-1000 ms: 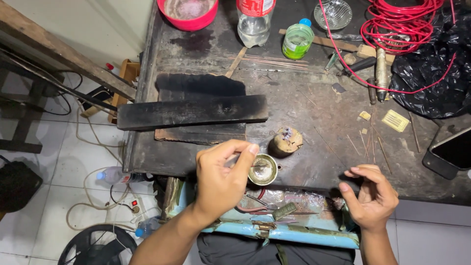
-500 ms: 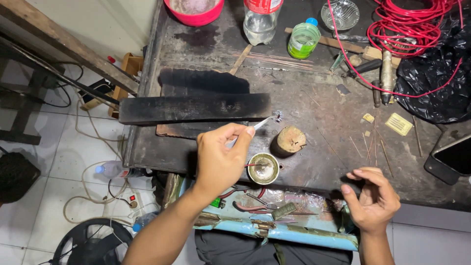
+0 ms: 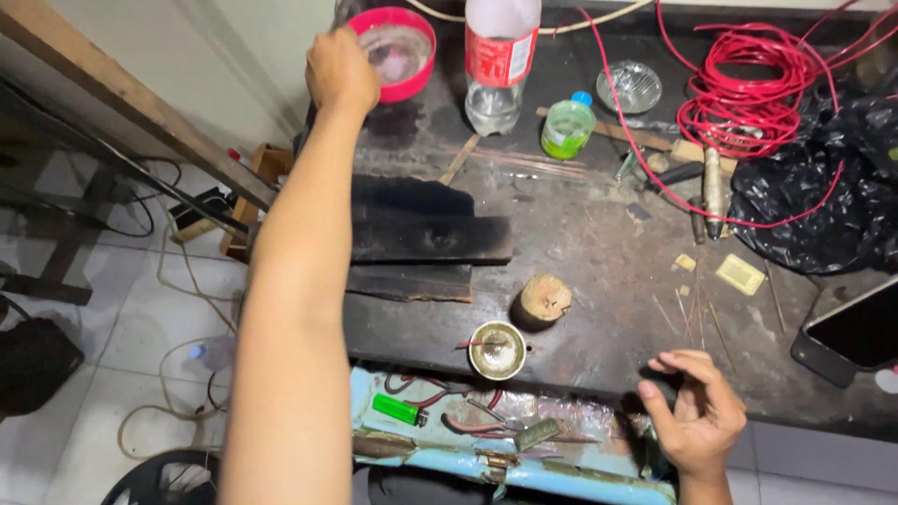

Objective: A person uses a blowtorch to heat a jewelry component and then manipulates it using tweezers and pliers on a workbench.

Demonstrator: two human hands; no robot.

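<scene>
My left hand (image 3: 341, 70) is stretched far out to the back of the dark workbench (image 3: 599, 252), with its fingers curled at the left rim of a pink bowl (image 3: 404, 51). The back of the hand hides whatever is in it. My right hand (image 3: 697, 416) hovers at the bench's front edge with fingers loosely curled and apart, and nothing shows in it. Between the two hands sit a small round metal tin (image 3: 498, 350) and a short wooden stub (image 3: 544, 299).
Charred black boards (image 3: 430, 238) lie at mid-left. At the back stand a plastic bottle (image 3: 500, 65), a green jar (image 3: 567, 126) and a glass dish (image 3: 629, 86). On the right are red wire coils (image 3: 748, 93), a black bag (image 3: 823, 206) and a phone (image 3: 856, 332). A blue tray (image 3: 561, 472) holds a green lighter (image 3: 398, 409).
My left hand has left the metal tin and reached far forward to the pink bowl, and the thin metal piece it held is out of sight. My right hand has barely moved.
</scene>
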